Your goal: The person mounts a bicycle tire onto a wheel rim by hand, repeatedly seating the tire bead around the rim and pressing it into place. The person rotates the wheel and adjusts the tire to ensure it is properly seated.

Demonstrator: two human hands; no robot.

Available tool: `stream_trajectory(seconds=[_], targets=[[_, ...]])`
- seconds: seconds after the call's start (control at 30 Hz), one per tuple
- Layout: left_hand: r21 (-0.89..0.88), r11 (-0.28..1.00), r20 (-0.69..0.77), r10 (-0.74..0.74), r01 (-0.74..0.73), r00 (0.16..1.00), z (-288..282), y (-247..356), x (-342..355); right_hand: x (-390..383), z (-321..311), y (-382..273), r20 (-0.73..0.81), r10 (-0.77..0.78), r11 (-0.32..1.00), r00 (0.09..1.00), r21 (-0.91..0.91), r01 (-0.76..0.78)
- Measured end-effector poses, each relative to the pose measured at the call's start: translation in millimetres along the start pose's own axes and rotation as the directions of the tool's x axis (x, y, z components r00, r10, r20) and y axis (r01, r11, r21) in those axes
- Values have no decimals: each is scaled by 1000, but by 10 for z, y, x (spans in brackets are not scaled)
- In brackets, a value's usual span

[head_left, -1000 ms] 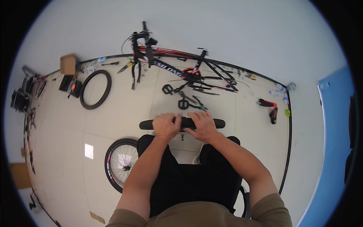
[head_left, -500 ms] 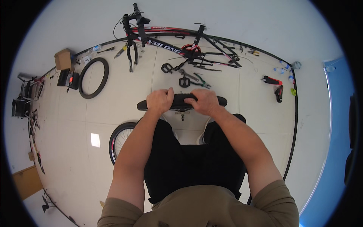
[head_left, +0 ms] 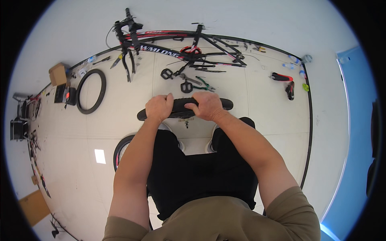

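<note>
A bicycle wheel with a black tyre (head_left: 180,105) stands upright between my feet, seen from above along its tread. My left hand (head_left: 159,107) is closed over the tyre's top on the left. My right hand (head_left: 207,105) grips it on the right, its thumb lying across the tread toward the middle. The wheel's axle (head_left: 186,124) sticks out on the side toward me. Most of the rim and spokes is hidden under the tyre and my hands.
Beyond the wheel lie pedals (head_left: 186,87) and green-handled pliers (head_left: 208,86). A black and red bicycle frame (head_left: 161,50) leans at the far wall. Left are a loose tyre (head_left: 91,91) and another wheel (head_left: 119,149); right, a saddle (head_left: 290,90) and a red-black tool (head_left: 282,76).
My view has turned slightly, so the whole scene sits a little further left. Both hands keep their hold on the tyre, with no clear shift along it.
</note>
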State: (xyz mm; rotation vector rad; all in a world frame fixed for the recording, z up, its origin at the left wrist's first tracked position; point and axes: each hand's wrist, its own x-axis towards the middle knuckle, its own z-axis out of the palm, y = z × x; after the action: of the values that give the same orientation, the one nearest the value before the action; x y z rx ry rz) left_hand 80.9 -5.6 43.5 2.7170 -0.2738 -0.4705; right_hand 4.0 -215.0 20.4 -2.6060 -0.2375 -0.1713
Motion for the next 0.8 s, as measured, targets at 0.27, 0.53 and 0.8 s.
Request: stream_trajectory(seconds=[0.27,0.53,0.8], targets=[[29,1000,159,-15,11,987,-87,66,78,71,-123,37,106,63,998,992,17,-65],[87,992,270,60,-86,961,28,-137,272,48,-73,94,121,48,999,991,19,-51],[91,996,206,-12,-7,978,-27,247,172,-10,-154,261,124,52,998,991,34,-56]])
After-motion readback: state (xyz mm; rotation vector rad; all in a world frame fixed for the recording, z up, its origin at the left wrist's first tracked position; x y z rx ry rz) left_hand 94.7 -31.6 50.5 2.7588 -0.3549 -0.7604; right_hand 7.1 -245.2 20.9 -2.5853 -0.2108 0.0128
